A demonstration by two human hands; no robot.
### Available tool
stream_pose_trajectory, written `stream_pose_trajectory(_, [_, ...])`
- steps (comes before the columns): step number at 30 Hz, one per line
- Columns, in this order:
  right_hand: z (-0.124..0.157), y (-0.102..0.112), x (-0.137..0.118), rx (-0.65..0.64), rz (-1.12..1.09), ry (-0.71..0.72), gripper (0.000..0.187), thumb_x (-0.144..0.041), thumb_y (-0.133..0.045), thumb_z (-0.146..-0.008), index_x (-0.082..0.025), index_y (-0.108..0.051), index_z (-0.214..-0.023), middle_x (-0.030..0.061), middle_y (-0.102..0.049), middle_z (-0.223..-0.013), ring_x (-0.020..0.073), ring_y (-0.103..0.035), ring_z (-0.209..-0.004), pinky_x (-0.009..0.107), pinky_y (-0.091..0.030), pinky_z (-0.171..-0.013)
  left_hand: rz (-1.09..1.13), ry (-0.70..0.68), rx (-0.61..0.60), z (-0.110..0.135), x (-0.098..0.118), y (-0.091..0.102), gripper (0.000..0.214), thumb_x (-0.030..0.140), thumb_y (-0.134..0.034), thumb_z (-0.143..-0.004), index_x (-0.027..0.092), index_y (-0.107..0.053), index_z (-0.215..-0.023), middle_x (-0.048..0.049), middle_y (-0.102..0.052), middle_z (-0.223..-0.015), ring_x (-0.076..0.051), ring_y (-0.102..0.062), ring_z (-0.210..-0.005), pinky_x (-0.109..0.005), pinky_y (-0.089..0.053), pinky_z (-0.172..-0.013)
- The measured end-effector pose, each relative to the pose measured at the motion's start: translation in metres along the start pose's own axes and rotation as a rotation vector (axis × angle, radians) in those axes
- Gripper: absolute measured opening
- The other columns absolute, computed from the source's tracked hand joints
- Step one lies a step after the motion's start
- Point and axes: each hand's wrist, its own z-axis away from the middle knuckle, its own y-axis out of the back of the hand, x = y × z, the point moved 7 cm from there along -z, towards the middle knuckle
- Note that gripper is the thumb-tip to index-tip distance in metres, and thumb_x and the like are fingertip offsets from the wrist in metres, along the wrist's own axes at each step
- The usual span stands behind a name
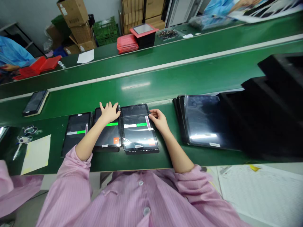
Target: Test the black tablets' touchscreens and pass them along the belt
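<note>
Three dark tablets lie side by side in front of me on the green bench. My left hand [109, 113] is spread over the top of the middle tablet [106, 134], whose screen shows a green bar and an orange square. Its thumb reaches toward the neighbouring tablet. At the upper right edge of the right tablet [139, 135], my right hand [159, 119] has its thumb and bent fingers closed on the side. That screen also has a green bar and a slim pink-edged strip. My left forearm partly covers the left tablet [77, 138].
Stacked tablets [201, 119] in film and black trays [272, 104] stand at the right. Another tablet [35, 102], yellowish paper [36, 154] and keys [25, 138] lie left. Beyond the rail are red sheets [127, 43] and two people in blue sleeves [14, 52].
</note>
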Motion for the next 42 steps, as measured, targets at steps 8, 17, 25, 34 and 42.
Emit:
stream_pose_trajectory(8, [-0.001, 0.001, -0.006, -0.017, 0.063, 0.030, 0.031, -0.037, -0.062, -0.074, -0.020, -0.057, -0.101, 0.0010, -0.061, -0.079, 0.0183, -0.056, -0.068, 0.036, -0.049, -0.071, -0.001, 0.110, -0.131, -0.005, -0.003, 0.005, 0.062, 0.054, -0.058, -0.078, 0.019, -0.055, -0.129, -0.0194, -0.069, -0.115, -0.039, -0.059, -0.117, -0.079, -0.005, -0.107])
stream_pose_trajectory(17, [0.114, -0.047, -0.106, -0.236, 0.623, 0.608, 0.023, -0.025, -0.047, -0.098, -0.018, -0.063, -0.112, 0.0128, -0.065, -0.110, 0.0265, -0.058, -0.103, 0.041, -0.047, -0.087, 0.009, 0.185, -0.131, -0.012, 0.003, 0.005, 0.049, 0.046, -0.052, -0.082, 0.016, -0.063, -0.118, -0.0193, -0.071, -0.113, -0.041, -0.062, -0.115, -0.077, -0.006, -0.108])
stream_pose_trajectory(25, [0.164, -0.088, -0.108, -0.385, 0.940, 0.768, 0.050, -0.057, -0.061, -0.089, -0.025, -0.064, -0.126, 0.0141, -0.050, -0.148, 0.0373, -0.042, -0.132, 0.063, -0.021, -0.110, -0.022, 0.109, -0.089, -0.016, 0.008, 0.004, 0.044, 0.038, -0.052, -0.083, 0.011, -0.065, -0.115, -0.0198, -0.073, -0.105, -0.038, -0.066, -0.108, -0.071, -0.013, -0.113])
stream_pose_trajectory(34, [0.186, -0.106, -0.089, -0.508, 1.054, 0.787, 0.079, -0.065, -0.043, -0.094, -0.010, -0.040, -0.150, 0.0125, -0.038, -0.158, 0.0353, -0.021, -0.148, 0.066, 0.011, -0.118, 0.251, 0.118, -0.023, 0.056, -0.046, 0.000, 0.073, 0.054, -0.035, -0.098, 0.011, -0.024, -0.156, -0.0229, -0.006, -0.165, -0.037, -0.005, -0.153, -0.073, 0.002, -0.112])
stream_pose_trajectory(42, [0.194, -0.113, -0.088, -0.465, 1.122, 0.810, 0.090, -0.067, -0.053, -0.089, -0.001, -0.039, -0.149, 0.0187, -0.034, -0.159, 0.0326, 0.008, -0.153, 0.063, 0.011, -0.120, 0.315, 0.384, 0.282, 0.207, -0.079, -0.029, 0.050, 0.043, -0.031, -0.103, 0.022, -0.053, -0.143, -0.0155, -0.021, -0.164, -0.037, -0.013, -0.152, -0.078, -0.001, -0.109])
